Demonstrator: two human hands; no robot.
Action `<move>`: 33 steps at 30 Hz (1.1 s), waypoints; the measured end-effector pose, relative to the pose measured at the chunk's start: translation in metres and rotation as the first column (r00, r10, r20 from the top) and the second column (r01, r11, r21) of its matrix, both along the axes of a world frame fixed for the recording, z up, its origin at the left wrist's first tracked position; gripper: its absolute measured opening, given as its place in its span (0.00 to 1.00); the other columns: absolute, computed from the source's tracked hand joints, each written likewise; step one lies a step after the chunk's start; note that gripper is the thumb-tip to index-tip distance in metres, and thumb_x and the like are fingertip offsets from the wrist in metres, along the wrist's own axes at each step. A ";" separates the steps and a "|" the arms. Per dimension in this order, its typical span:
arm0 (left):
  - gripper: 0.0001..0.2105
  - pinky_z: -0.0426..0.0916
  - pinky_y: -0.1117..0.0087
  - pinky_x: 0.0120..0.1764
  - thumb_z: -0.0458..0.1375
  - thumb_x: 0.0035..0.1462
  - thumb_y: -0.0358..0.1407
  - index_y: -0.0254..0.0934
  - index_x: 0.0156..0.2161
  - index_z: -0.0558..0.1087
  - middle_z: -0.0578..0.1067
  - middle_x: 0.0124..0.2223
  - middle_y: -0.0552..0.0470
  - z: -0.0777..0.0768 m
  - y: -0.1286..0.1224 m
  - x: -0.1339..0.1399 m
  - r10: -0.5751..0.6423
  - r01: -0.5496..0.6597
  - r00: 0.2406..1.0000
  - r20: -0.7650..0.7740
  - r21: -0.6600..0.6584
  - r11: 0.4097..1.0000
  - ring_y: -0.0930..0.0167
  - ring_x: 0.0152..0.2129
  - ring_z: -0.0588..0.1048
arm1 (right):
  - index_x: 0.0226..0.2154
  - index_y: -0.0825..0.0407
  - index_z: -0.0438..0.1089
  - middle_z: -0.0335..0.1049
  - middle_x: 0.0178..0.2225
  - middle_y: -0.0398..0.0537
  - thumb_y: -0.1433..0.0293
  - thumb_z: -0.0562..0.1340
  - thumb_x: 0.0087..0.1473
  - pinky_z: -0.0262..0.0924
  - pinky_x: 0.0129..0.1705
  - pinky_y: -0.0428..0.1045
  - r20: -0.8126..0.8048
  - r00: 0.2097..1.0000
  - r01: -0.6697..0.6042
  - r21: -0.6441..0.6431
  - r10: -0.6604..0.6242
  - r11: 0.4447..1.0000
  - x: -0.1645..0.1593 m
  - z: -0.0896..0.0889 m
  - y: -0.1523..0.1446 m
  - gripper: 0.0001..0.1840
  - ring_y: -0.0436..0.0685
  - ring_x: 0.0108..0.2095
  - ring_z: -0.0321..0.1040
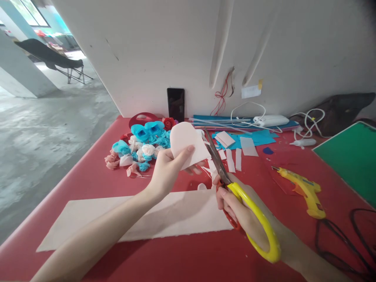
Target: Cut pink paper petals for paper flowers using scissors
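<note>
My left hand [172, 168] pinches a pale pink piece of paper [186, 143] with a rounded top, thumb on its front face. In my right hand [246, 211] is a pair of scissors [219, 162] with one yellow and one red handle. The blades point up and away, right beside the paper's right edge; whether they touch it I cannot tell. Under both hands a long pale pink paper strip [100, 211] lies across the red table [164, 258]. Small pale offcuts [231, 160] are scattered behind the scissors.
Blue, white and pink paper flowers [141, 145] are heaped at the back left. A black phone [176, 103] leans on the wall. Blue paper [258, 139] lies at the back right. A yellow glue gun [304, 190] and a green board [352, 160] are on the right.
</note>
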State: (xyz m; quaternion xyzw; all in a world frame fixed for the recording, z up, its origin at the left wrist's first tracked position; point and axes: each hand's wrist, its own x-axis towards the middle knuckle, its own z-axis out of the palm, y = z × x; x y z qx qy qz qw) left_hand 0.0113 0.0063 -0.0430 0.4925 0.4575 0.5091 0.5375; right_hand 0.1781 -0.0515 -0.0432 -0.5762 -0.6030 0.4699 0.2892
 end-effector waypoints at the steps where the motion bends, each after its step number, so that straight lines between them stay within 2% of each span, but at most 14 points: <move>1: 0.17 0.71 0.74 0.23 0.56 0.53 0.42 0.26 0.29 0.76 0.79 0.25 0.43 0.000 0.000 0.000 0.004 -0.004 1.000 -0.006 -0.001 1.000 0.70 0.17 0.76 | 0.33 0.49 0.60 0.58 0.19 0.38 0.64 0.50 0.57 0.46 0.17 0.42 0.008 1.000 -0.013 -0.008 0.013 1.000 0.001 -0.001 0.001 0.08 0.46 0.17 0.52; 4: 0.17 0.71 0.73 0.23 0.56 0.53 0.42 0.26 0.29 0.76 0.79 0.26 0.43 0.000 0.000 0.000 0.010 -0.010 1.000 -0.010 -0.007 1.000 0.69 0.18 0.76 | 0.35 0.49 0.60 0.59 0.18 0.38 0.64 0.50 0.56 0.44 0.16 0.42 0.044 0.997 -0.058 -0.031 0.059 0.998 0.002 -0.002 0.002 0.08 0.46 0.15 0.51; 8: 0.14 0.71 0.72 0.24 0.57 0.52 0.40 0.27 0.28 0.76 0.79 0.25 0.44 -0.001 0.001 -0.001 -0.025 0.026 0.999 0.030 -0.030 0.999 0.70 0.18 0.76 | 0.34 0.49 0.60 0.60 0.18 0.39 0.65 0.50 0.56 0.48 0.19 0.43 0.086 0.994 -0.060 -0.006 0.060 0.998 0.001 0.001 0.002 0.07 0.48 0.18 0.56; 17: 0.14 0.70 0.74 0.23 0.58 0.51 0.37 0.28 0.20 0.74 0.77 0.21 0.46 -0.001 -0.002 0.002 -0.071 0.076 0.995 0.073 -0.072 0.995 0.73 0.15 0.74 | 0.32 0.49 0.58 0.59 0.19 0.38 0.64 0.49 0.56 0.47 0.18 0.43 0.144 0.987 -0.063 -0.019 0.065 0.998 0.002 0.005 0.003 0.07 0.46 0.16 0.53; 26: 0.13 0.70 0.77 0.22 0.59 0.50 0.37 0.27 0.24 0.75 0.77 0.20 0.46 0.002 -0.006 0.005 -0.072 0.079 0.995 0.070 -0.109 0.991 0.73 0.15 0.74 | 0.31 0.50 0.58 0.55 0.16 0.39 0.61 0.47 0.57 0.45 0.18 0.45 0.260 0.966 -0.023 0.078 0.002 0.997 0.002 0.000 0.002 0.11 0.49 0.15 0.53; 31: 0.14 0.69 0.77 0.22 0.60 0.49 0.37 0.27 0.21 0.74 0.76 0.19 0.46 0.001 -0.004 0.005 -0.067 0.073 0.996 0.054 -0.122 0.990 0.72 0.16 0.74 | 0.31 0.51 0.59 0.55 0.15 0.38 0.62 0.48 0.57 0.46 0.17 0.44 0.265 0.964 -0.046 0.153 0.004 0.987 0.002 0.000 0.003 0.12 0.48 0.14 0.53; 33: 0.13 0.69 0.77 0.22 0.60 0.49 0.37 0.27 0.21 0.75 0.76 0.19 0.46 0.000 -0.004 0.005 -0.070 0.076 0.996 0.054 -0.122 0.990 0.72 0.16 0.74 | 0.29 0.51 0.59 0.54 0.14 0.37 0.61 0.48 0.57 0.45 0.15 0.43 0.234 0.972 -0.019 0.174 -0.023 0.985 0.002 -0.002 0.006 0.12 0.48 0.13 0.52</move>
